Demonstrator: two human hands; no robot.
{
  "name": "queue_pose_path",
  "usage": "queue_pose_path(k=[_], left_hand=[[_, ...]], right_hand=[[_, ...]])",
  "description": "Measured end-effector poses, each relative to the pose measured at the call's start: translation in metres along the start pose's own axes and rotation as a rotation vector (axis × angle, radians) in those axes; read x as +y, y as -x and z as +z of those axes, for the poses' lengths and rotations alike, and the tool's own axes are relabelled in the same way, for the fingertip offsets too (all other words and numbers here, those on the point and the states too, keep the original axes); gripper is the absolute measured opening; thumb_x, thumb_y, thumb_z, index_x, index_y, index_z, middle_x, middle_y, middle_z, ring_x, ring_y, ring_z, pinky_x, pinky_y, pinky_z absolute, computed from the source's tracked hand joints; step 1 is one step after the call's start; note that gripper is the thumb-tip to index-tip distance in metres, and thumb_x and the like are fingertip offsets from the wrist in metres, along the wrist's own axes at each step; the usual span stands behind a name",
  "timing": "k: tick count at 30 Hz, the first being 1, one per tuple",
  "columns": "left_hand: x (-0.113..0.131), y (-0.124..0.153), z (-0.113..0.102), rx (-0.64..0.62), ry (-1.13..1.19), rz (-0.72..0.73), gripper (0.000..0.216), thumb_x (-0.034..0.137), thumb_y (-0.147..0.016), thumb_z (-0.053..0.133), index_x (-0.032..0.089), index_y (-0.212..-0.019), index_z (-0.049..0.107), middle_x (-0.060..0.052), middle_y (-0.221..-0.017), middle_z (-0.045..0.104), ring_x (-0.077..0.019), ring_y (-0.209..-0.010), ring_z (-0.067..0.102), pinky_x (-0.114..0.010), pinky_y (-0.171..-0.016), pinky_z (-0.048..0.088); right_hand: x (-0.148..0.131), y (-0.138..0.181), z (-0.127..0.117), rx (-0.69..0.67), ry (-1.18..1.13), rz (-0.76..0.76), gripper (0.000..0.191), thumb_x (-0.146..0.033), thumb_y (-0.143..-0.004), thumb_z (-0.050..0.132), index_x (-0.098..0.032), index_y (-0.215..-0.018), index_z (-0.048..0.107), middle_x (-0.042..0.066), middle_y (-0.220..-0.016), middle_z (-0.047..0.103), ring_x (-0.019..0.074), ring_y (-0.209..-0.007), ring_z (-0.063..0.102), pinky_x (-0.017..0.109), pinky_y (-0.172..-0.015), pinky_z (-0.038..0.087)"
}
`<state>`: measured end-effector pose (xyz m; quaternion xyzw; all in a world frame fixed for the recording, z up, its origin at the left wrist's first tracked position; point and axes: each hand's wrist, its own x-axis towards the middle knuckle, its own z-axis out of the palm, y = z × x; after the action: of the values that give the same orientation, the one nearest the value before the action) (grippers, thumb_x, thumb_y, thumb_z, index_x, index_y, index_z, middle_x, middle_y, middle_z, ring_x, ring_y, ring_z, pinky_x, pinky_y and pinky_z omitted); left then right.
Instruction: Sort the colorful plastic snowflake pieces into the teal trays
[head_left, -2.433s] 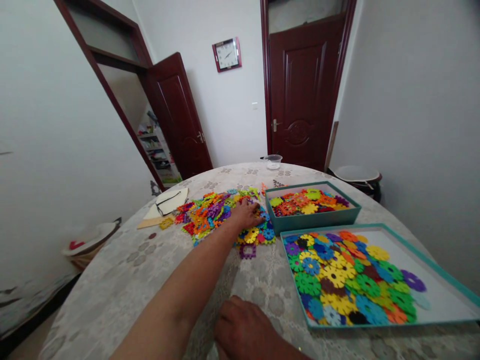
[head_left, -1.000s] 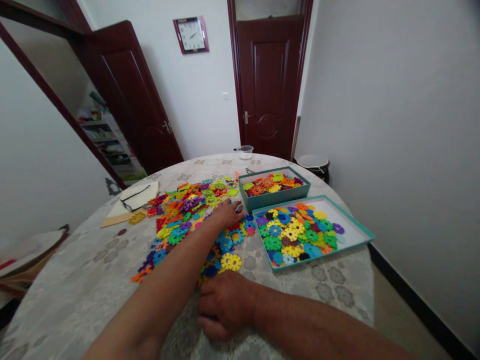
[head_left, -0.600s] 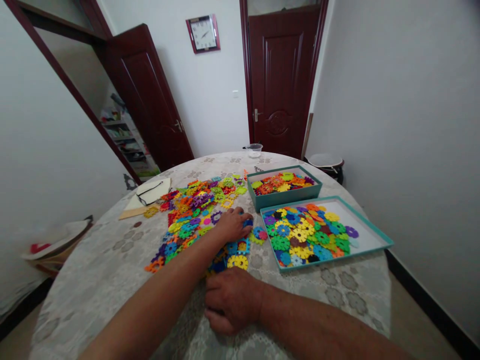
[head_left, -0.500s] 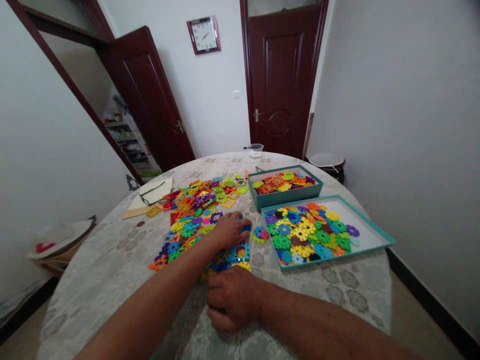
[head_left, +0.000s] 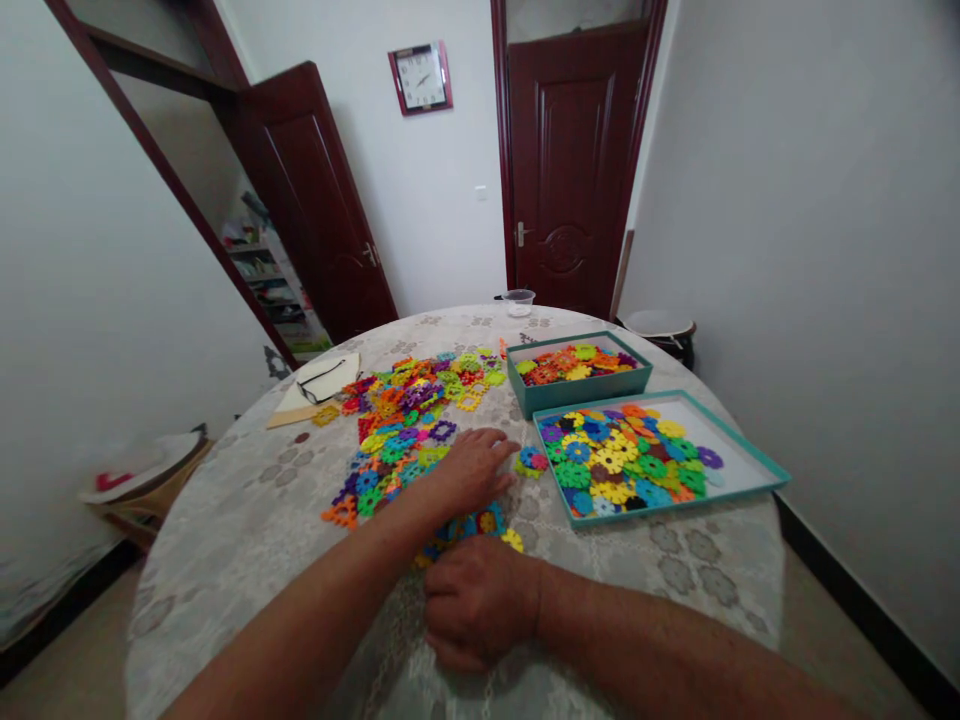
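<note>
Left hand: lying open, palm down, over the loose plastic pieces covering mid-table.
Right hand: curling closed beside them, any contents hidden.
Palm pressure: probably best staying light, avoiding stacking.
Pieces' edge: now reaching nearer the person than seconds earlier.

Wall clock: a ring of dark numerals on the white face; 12 shows at the top and 6 near the bottom, the others small and soft.
Clock hands: a thin dark line slanting toward the upper right; the exact time cannot be told.
Shelf goods in the open doorway: any print too small and blurred to read.
Pale sheet on the bench: any writing cannot be made out.
</note>
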<state>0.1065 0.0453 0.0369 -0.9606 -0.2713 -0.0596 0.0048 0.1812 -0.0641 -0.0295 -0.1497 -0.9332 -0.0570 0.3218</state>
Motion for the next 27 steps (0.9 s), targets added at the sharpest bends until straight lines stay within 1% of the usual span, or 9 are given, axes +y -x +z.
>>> queue_pose_path(k=[2,5,9,11,14,18,21,24,27], left_hand=[[0.01,-0.014,0.011,0.011,-0.008,0.029,0.053,0.042,-0.095,0.062,0.03,-0.145,0.052,-0.011,-0.148,0.054,-0.0317,-0.136,0.051,-0.05,-0.113,0.041],[0.016,-0.026,0.031,-0.045,0.009,0.062,0.049,0.047,-0.095,0.061,0.036,-0.142,0.053,-0.008,-0.147,0.055,-0.0324,-0.133,0.053,-0.055,-0.11,0.042],[0.013,-0.021,0.046,-0.044,0.04,0.082,0.039,0.049,-0.097,0.059,0.038,-0.134,0.057,-0.005,-0.144,0.056,-0.0295,-0.129,0.055,-0.055,-0.111,0.04],[0.011,-0.015,0.045,-0.036,0.03,0.092,0.034,0.049,-0.099,0.057,0.036,-0.129,0.059,-0.005,-0.14,0.058,-0.0288,-0.127,0.057,-0.056,-0.113,0.038],[0.01,-0.012,0.04,-0.046,-0.006,0.11,0.034,0.051,-0.099,0.055,0.033,-0.128,0.059,-0.006,-0.136,0.06,-0.029,-0.122,0.058,-0.055,-0.111,0.039],[0.013,-0.022,0.038,-0.022,-0.045,0.131,0.044,0.054,-0.096,0.059,0.031,-0.133,0.058,-0.01,-0.139,0.058,-0.0327,-0.126,0.056,-0.051,-0.106,0.043],[0.016,-0.03,0.041,-0.031,-0.031,0.161,0.044,0.053,-0.098,0.055,0.03,-0.136,0.056,-0.01,-0.137,0.061,-0.0313,-0.123,0.058,-0.049,-0.102,0.045],[0.015,-0.027,0.039,-0.03,-0.036,0.167,0.032,0.048,-0.101,0.052,0.03,-0.124,0.062,-0.008,-0.125,0.067,-0.0281,-0.115,0.062,-0.05,-0.103,0.044],[0.011,-0.012,0.031,-0.027,-0.075,0.181,0.023,0.043,-0.098,0.057,0.028,-0.113,0.068,-0.007,-0.115,0.07,-0.0284,-0.114,0.061,-0.054,-0.108,0.039]], right_hand=[[0.0,0.002,-0.002,-0.022,0.013,0.026,0.024,-0.036,-0.08,0.059,-0.023,-0.061,0.053,-0.003,-0.061,0.051,0.0135,-0.049,0.043,0.031,-0.046,0.025],[-0.001,0.005,-0.007,-0.036,0.022,0.073,0.021,-0.034,-0.078,0.06,-0.022,-0.061,0.055,-0.002,-0.06,0.052,0.0137,-0.05,0.043,0.031,-0.047,0.022],[-0.003,0.006,-0.009,-0.036,0.022,0.091,0.019,-0.031,-0.075,0.06,-0.021,-0.06,0.055,-0.001,-0.06,0.053,0.014,-0.051,0.043,0.032,-0.048,0.02],[-0.005,0.005,-0.008,-0.03,0.016,0.084,0.019,-0.031,-0.075,0.06,-0.021,-0.06,0.055,-0.001,-0.06,0.053,0.0138,-0.051,0.042,0.032,-0.049,0.019],[-0.007,0.004,-0.004,-0.033,0.007,0.07,0.019,-0.032,-0.075,0.06,-0.021,-0.06,0.054,-0.001,-0.06,0.052,0.0137,-0.05,0.04,0.032,-0.048,0.018],[-0.007,0.005,-0.002,-0.06,0.014,0.07,0.019,-0.032,-0.076,0.06,-0.022,-0.062,0.054,0.0,-0.062,0.053,0.0141,-0.052,0.04,0.032,-0.048,0.019],[-0.007,0.006,-0.006,-0.039,0.03,0.088,0.018,-0.03,-0.076,0.06,-0.022,-0.061,0.053,0.0,-0.062,0.052,0.0145,-0.053,0.04,0.033,-0.049,0.018],[-0.008,0.006,-0.012,-0.017,0.03,0.096,0.018,-0.028,-0.076,0.058,-0.021,-0.061,0.053,0.001,-0.063,0.052,0.0146,-0.054,0.04,0.034,-0.051,0.018],[-0.008,0.006,-0.015,-0.018,0.021,0.097,0.017,-0.027,-0.078,0.058,-0.021,-0.063,0.053,0.001,-0.063,0.052,0.0149,-0.055,0.04,0.034,-0.053,0.019]])
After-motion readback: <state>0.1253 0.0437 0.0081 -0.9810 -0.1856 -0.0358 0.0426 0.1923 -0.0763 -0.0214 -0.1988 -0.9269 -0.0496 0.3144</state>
